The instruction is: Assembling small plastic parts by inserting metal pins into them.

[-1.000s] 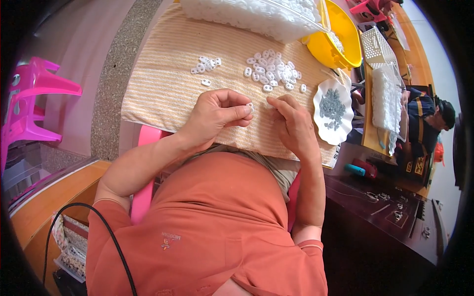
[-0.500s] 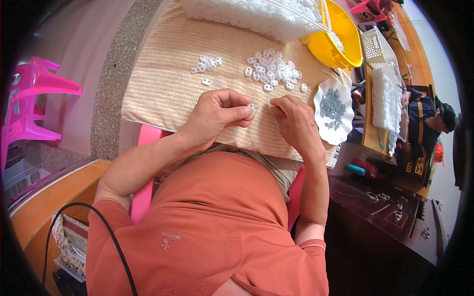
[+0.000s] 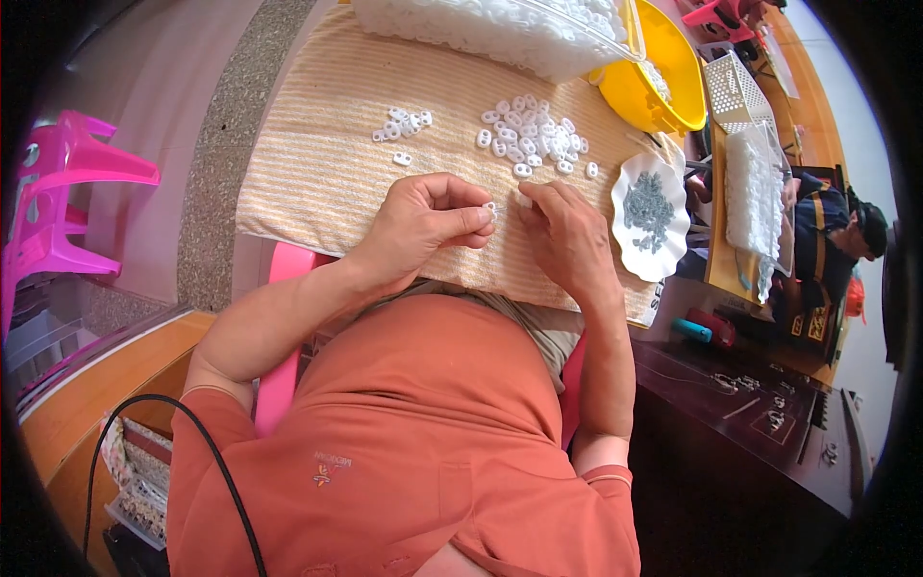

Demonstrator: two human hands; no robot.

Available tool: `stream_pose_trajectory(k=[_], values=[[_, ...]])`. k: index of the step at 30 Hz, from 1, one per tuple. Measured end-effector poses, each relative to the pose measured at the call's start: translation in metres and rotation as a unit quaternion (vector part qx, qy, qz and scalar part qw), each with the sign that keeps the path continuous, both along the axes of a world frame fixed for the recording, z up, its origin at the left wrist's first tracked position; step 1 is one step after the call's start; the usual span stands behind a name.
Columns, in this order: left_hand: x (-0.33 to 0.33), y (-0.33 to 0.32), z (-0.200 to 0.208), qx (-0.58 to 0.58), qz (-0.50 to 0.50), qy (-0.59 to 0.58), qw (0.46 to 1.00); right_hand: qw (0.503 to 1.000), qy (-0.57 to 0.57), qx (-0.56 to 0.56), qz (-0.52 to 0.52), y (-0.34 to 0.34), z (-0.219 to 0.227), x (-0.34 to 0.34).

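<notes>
My left hand [image 3: 437, 223] pinches a small white oval piece with holes [image 3: 491, 208] between thumb and forefinger, over the towel. Just to the right is my right hand [image 3: 567, 231], its fingers closed together; whatever they hold is hidden or too small to name. A gap separates the two hands. Beyond them lies a loose heap of white two-hole pieces [image 3: 529, 130], with a smaller group [image 3: 402, 125] to its left. A white wavy-rimmed dish [image 3: 627, 252] of small grey bits [image 3: 648, 210] stands right of my right hand.
A striped towel [image 3: 317, 144] covers the table. At its far edge stand a clear bin of white pieces [image 3: 500, 43] and a yellow basin [image 3: 673, 96]. A pink stool [image 3: 87, 173] is at the left. Another person [image 3: 827, 226] sits far right near a second table.
My right hand has shifted slightly left, closer to the left hand. The left hand keeps its place and its pinch on the white piece.
</notes>
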State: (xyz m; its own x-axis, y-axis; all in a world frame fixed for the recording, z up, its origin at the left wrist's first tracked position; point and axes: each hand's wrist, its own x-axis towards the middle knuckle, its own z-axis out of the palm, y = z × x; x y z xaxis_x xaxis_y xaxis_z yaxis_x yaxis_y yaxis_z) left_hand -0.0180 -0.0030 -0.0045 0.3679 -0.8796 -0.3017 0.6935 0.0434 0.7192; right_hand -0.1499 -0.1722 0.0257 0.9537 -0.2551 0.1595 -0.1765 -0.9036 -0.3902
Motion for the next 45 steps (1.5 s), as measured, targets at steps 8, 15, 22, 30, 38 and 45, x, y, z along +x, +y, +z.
stream_pose_trajectory(k=[8, 15, 22, 30, 38, 45], values=[[0.000, 0.001, 0.002, 0.003, 0.002, 0.000, 1.000, 0.943, -0.040, 0.326, -0.046, 0.002, -0.015, -0.010], [-0.001, 0.000, -0.001, 0.003, -0.010, -0.016, 1.000, 0.848, -0.059, 0.523, -0.065, 0.006, -0.028, -0.012], [-0.002, 0.000, 0.000, 0.007, -0.011, -0.030, 0.999, 0.816, -0.060, 0.570, -0.080, 0.011, -0.026, -0.013], [-0.001, -0.001, 0.000, 0.013, -0.017, -0.043, 0.999, 0.806, -0.087, 0.582, -0.062, 0.012, -0.027, -0.013], [-0.002, -0.001, -0.002, 0.006, -0.022, -0.041, 0.999, 0.801, -0.092, 0.589, -0.053, 0.011, -0.028, -0.014], [-0.002, -0.001, -0.001, 0.009, -0.025, -0.057, 0.998, 0.798, -0.092, 0.593, -0.052, 0.012, -0.029, -0.015]])
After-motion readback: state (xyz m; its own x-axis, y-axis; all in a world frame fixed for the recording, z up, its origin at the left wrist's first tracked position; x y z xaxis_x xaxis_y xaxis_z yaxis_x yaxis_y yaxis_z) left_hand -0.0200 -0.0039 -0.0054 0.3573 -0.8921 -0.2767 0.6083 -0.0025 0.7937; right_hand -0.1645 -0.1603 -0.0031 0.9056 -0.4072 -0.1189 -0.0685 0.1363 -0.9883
